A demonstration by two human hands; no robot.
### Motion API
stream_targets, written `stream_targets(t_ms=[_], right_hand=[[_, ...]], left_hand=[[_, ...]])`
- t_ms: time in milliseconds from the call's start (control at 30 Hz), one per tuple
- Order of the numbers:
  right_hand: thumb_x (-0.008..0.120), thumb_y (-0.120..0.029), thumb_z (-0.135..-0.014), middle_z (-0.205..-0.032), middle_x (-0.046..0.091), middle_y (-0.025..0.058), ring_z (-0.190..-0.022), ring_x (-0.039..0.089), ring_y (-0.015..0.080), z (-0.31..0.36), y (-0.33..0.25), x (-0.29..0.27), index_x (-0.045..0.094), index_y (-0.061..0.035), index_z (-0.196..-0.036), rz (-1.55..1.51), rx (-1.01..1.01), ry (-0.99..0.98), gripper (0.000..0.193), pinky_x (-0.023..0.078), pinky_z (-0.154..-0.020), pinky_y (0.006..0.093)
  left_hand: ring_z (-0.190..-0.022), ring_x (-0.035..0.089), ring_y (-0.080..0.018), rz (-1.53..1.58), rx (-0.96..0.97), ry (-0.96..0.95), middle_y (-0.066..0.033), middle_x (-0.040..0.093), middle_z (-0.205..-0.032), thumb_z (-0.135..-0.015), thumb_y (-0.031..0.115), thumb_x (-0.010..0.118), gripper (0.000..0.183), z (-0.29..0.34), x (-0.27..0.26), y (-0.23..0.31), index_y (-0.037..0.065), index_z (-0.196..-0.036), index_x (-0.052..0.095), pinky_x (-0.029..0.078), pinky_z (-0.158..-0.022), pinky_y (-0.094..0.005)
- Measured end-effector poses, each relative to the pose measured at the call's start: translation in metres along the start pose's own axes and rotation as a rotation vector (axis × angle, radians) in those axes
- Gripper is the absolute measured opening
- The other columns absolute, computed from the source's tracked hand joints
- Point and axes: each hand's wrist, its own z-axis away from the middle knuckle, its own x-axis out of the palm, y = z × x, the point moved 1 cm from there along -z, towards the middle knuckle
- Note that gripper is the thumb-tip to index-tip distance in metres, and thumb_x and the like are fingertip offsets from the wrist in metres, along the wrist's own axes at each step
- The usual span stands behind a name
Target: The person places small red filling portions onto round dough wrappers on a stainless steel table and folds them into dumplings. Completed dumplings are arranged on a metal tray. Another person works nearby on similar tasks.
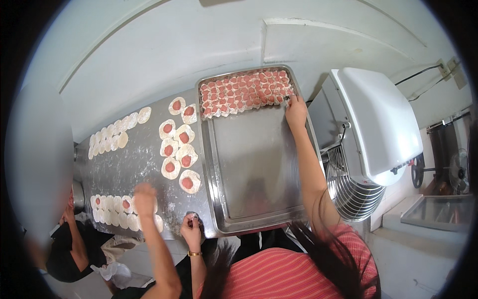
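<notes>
My right hand [296,110] reaches over the big metal tray [249,209], its closed fingertips at the right end of the nearest row of open-topped meat dumplings [244,92]. What they pinch is hidden. Low by the tray's left edge, my left hand [190,232], a gold band on its wrist, is closed around something small and dark that I cannot make out. Several round dough wrappers [186,182] with pink meat balls lie on the metal table just left of the tray.
A co-worker's blurred hand [145,198] hovers over rows of wrappers [122,219], two with meat. More plain wrappers [112,134] lie farther back on the floured table [129,169]. Another person's arm [74,244] is at far left. A white mixer [373,124] with wire guard stands right of the tray.
</notes>
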Motion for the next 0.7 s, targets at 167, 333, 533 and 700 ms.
stream_targets(t_ms=[167,333,533,700], right_hand=[[0.058,0.003,-0.073,-0.095,0.059,0.0181,-0.09,0.057,0.0373,-0.012,-0.009,0.03,0.047,-0.0036,-0.115,-0.044,0.033,0.031,0.044,0.046,-0.078,0.0451],[0.06,0.006,-0.07,-0.096,0.061,0.0219,-0.09,0.059,0.0381,-0.012,-0.013,0.013,0.047,-0.003,-0.113,-0.32,0.199,-0.113,0.046,0.045,-0.078,0.0443],[0.06,0.006,-0.07,-0.091,0.062,0.0228,-0.085,0.06,0.0406,-0.015,0.008,0.026,0.045,-0.003,-0.111,-0.389,0.187,-0.085,0.045,0.047,-0.073,0.0447],[0.061,0.002,-0.073,-0.09,0.062,0.0225,-0.086,0.061,0.0402,-0.011,0.005,0.032,0.044,-0.0021,-0.111,-0.225,0.042,0.0,0.041,0.047,-0.073,0.0448]], left_hand=[[-0.057,0.054,-0.0071,0.122,-0.16,0.094,-0.0007,0.058,-0.064,-0.082,0.003,0.06,0.004,0.01,0.003,-0.039,0.0,-0.085,0.06,0.044,-0.054,-0.0228],[-0.057,0.052,-0.0063,0.075,-0.142,0.096,-0.0005,0.057,-0.065,-0.084,0.001,0.058,0.003,0.009,0.009,-0.013,0.0,-0.087,0.059,0.042,-0.052,-0.0225],[-0.057,0.051,-0.006,0.084,-0.193,0.076,-0.0002,0.057,-0.066,-0.084,0.001,0.057,0.004,0.0,0.014,-0.005,0.0,-0.088,0.059,0.042,-0.052,-0.0215],[-0.06,0.052,-0.0072,0.237,-0.159,0.14,-0.0009,0.057,-0.068,-0.084,0.003,0.057,0.007,-0.001,0.018,-0.043,0.0,-0.09,0.06,0.043,-0.054,-0.0225]])
